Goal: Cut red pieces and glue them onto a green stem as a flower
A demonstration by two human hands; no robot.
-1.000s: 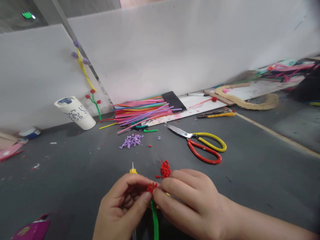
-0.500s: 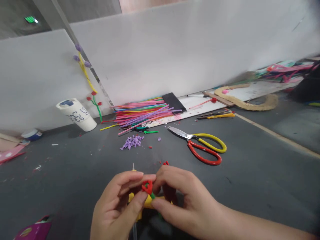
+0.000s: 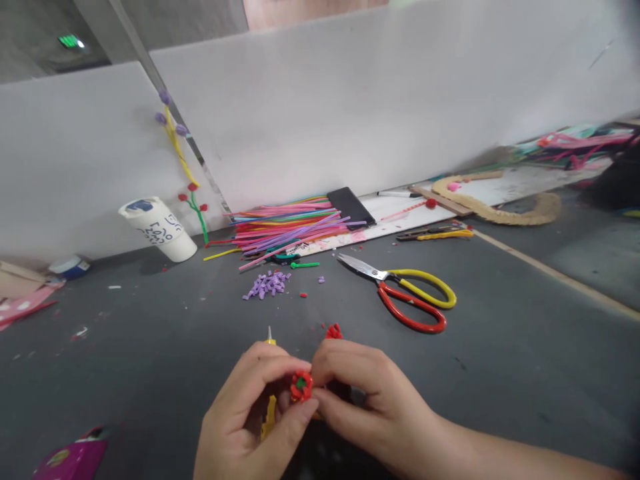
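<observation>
My left hand (image 3: 250,417) pinches a small red flower (image 3: 301,385) with a green centre, made of fuzzy pipe-cleaner pieces, between thumb and fingers. Close against its right side, my right hand (image 3: 370,393) has its thumb and fingertips closed at the flower; the green stem is hidden now. The flower's open face points up towards me. Partly behind my left hand lies a yellow hot glue gun (image 3: 269,417), its metal nozzle pointing away. Just beyond my right fingers sits a bunch of red pieces (image 3: 334,331).
Red-and-yellow-handled scissors (image 3: 397,287) lie beyond my right hand. Purple cut pieces (image 3: 267,285) are heaped left of them, before a pile of pipe cleaners (image 3: 290,227). A white cup (image 3: 159,230) stands at left; a yellow utility knife (image 3: 445,233) lies at right.
The flower has turned so its face and green centre show more plainly. Both hands have shifted slightly right, and the green stem between them has gone out of sight.
</observation>
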